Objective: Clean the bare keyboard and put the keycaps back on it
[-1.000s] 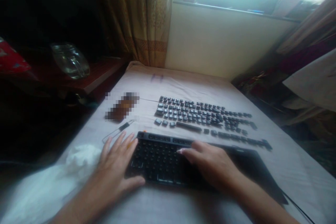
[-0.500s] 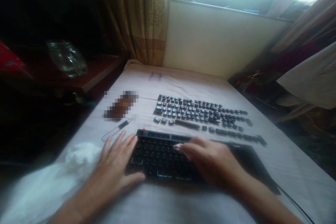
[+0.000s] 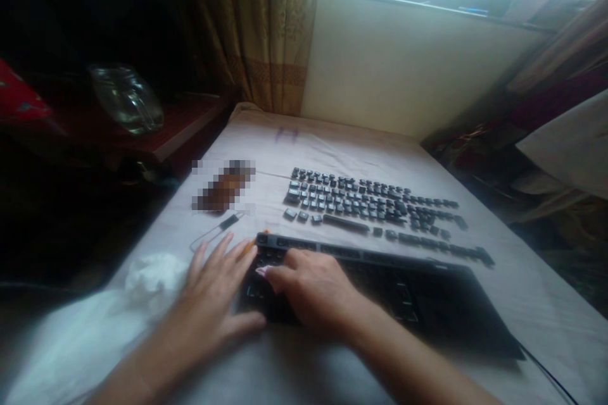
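A black keyboard [image 3: 446, 304] with its keycaps off lies on the bedsheet in front of me. My left hand [image 3: 213, 285] rests at its left edge, fingers spread and holding nothing. Over the left part of the keyboard, my right hand [image 3: 308, 281] is closed with fingertips down, pinching a small pale pinkish-white piece [image 3: 263, 271], too blurred to name. Beside my left fingers lies a thin orange thing [image 3: 247, 249]. Beyond the keyboard, the loose keycaps [image 3: 342, 202] are laid out in rows. A wire keycap puller [image 3: 228, 222] lies past my left fingertips.
A bunched white cloth [image 3: 118, 316] lies at the lower left. Further back is a pixelated brown item [image 3: 223, 186]. A glass jar [image 3: 128, 101] stands on a dark red wooden surface [image 3: 185, 126] at left. The keyboard's cable [image 3: 546, 370] runs off lower right.
My right hand has moved left across the keyboard, from its middle to its left end, with the pale piece still pinched. My left hand has stayed at the left edge.
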{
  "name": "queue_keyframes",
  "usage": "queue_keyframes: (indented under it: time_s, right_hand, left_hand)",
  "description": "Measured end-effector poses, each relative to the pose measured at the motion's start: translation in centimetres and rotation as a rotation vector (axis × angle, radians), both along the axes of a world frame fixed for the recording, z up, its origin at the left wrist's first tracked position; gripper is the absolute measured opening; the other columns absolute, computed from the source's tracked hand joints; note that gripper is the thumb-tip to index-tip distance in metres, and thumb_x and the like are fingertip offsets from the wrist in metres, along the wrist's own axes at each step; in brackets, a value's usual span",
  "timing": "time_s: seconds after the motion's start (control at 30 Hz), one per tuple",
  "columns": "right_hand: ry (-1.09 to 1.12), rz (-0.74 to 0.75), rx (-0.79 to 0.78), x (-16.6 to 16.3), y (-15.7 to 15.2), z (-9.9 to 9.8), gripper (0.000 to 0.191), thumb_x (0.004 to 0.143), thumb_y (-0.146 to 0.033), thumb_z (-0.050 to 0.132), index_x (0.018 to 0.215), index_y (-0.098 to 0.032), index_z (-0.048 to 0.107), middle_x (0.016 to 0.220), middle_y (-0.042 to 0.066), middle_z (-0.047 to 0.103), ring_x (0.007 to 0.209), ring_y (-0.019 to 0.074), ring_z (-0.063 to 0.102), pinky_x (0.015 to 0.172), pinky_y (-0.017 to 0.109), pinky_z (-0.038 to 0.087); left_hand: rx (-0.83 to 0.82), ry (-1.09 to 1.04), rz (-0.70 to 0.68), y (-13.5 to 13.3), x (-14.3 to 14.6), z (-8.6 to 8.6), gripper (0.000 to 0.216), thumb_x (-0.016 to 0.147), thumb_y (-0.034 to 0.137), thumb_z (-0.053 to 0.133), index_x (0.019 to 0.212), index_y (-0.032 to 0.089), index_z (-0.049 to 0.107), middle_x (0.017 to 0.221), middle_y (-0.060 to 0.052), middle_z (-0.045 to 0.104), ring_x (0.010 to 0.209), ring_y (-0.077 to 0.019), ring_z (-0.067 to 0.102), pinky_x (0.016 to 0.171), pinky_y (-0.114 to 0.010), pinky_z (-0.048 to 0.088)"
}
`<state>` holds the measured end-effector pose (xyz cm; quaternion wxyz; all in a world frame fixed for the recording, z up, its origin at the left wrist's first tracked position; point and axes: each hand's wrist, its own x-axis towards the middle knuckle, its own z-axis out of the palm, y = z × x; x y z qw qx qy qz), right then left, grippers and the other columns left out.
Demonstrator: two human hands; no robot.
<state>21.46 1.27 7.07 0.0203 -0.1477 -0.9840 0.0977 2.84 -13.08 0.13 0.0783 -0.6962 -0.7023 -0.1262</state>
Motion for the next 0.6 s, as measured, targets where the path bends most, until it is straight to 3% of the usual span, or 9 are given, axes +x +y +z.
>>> queue_keyframes:
  time_s: [0.27,0.5,0.6]
  right_hand:
    - [0.061,-0.013,0.056,2.7,0.9,-0.5,0.022,0.093,-0.024,0.066,0.112,-0.032,0.074,0.079,0.002,0.065,0.064,0.0165,0.056,0.058,0.027,0.030]
    - [0.100,-0.028,0.143,7.6,2.6,-0.6,0.022,0.090,-0.021,0.069,0.110,-0.030,0.074,0.075,0.000,0.062,0.060,0.0131,0.051,0.057,0.026,0.025]
    - [0.102,-0.039,0.153,9.8,3.3,-0.3,0.020,0.091,-0.019,0.068,0.107,-0.029,0.074,0.074,-0.001,0.062,0.059,0.0124,0.050,0.057,0.025,0.026]
  left_hand:
    - [0.061,0.085,-0.013,0.3,0.6,0.6,0.089,0.082,0.078,0.047,0.149,0.021,0.038,0.151,-0.008,0.051,0.149,-0.0307,0.028,0.124,-0.048,-0.001]
    - [0.000,0.054,0.000,0.1,0.2,0.4,0.092,0.081,0.079,0.048,0.153,0.025,0.032,0.153,-0.008,0.048,0.146,-0.0349,0.033,0.123,-0.057,0.011]
    - [-0.005,0.058,0.005,0.2,0.0,0.3,0.090,0.081,0.080,0.045,0.153,0.026,0.032,0.154,-0.007,0.048,0.146,-0.0352,0.034,0.124,-0.056,0.009]
